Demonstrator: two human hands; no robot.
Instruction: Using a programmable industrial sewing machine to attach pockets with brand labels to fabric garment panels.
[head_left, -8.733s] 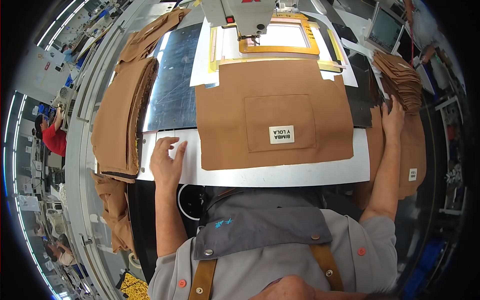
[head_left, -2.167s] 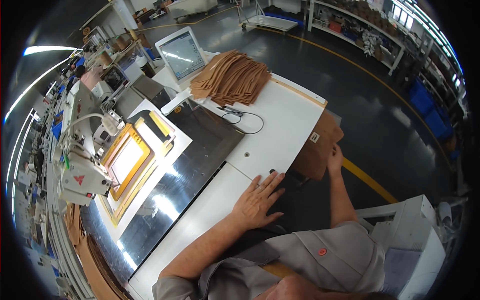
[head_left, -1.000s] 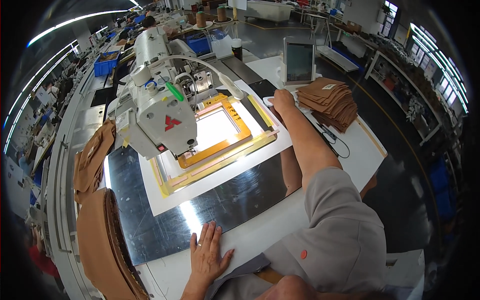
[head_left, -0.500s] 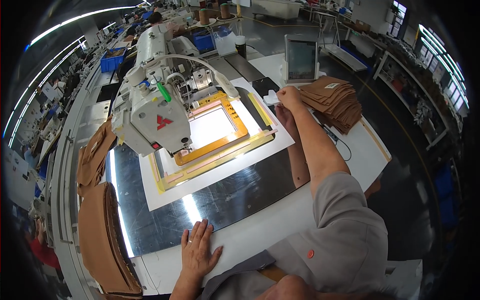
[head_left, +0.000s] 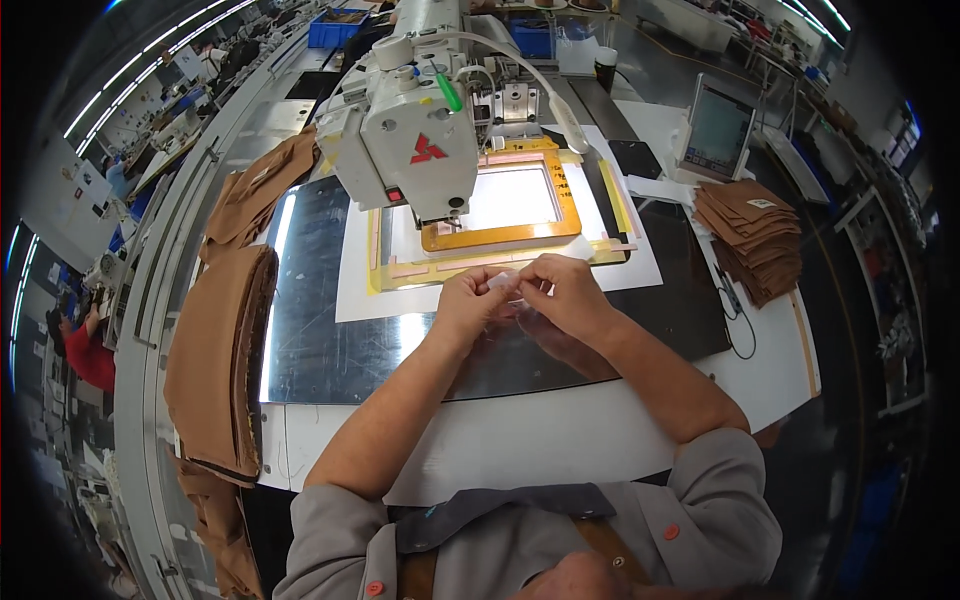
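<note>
Both hands were found together at the centre of the frame, fingertips meeting above the polished metal plate (head_left: 325, 340). The left hand (head_left: 466, 306) pinched a thin white piece (head_left: 499, 282) between thumb and fingers; the right hand (head_left: 572, 294), fingers curled, pinched at the same piece from its right side. The piece's full outline was hidden by the fingers. Just above the hands lay an amber clamp frame (head_left: 490, 239), beneath the sewing machine head (head_left: 420, 150) at upper centre. A thick stack of brown fabric panels (head_left: 210, 360) stood at left; smaller brown fabric pieces (head_left: 745, 240) were piled at right, below a touchscreen (head_left: 722, 125).
</note>
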